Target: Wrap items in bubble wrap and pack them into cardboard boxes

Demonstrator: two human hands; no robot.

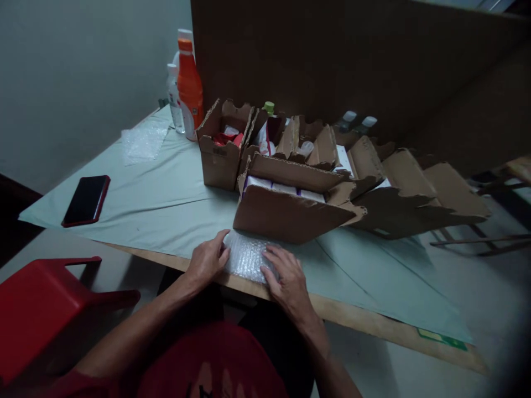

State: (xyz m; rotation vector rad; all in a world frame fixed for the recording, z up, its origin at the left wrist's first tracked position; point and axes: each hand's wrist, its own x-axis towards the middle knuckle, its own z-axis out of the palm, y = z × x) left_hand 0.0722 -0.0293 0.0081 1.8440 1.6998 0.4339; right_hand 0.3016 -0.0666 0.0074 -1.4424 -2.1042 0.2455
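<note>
A sheet of clear bubble wrap (246, 257) lies flat at the table's front edge, between my two hands. My left hand (207, 258) holds its left edge, with thumb and forefinger at the side of the wrap. On the right side, my right hand (287, 276) rests on the wrap with fingers and thumb apart. Just behind the wrap stands a long open cardboard box (290, 218) with several white and purple small packs (284, 188) in a row inside.
More cut-open cardboard boxes (222, 163) stand behind, holding packets. An orange bottle (189, 88) and a clear bottle (176, 105) are at the back left. Another bubble wrap piece (143, 143) and a phone (86, 200) lie left. A red stool (45, 309) stands beside the table.
</note>
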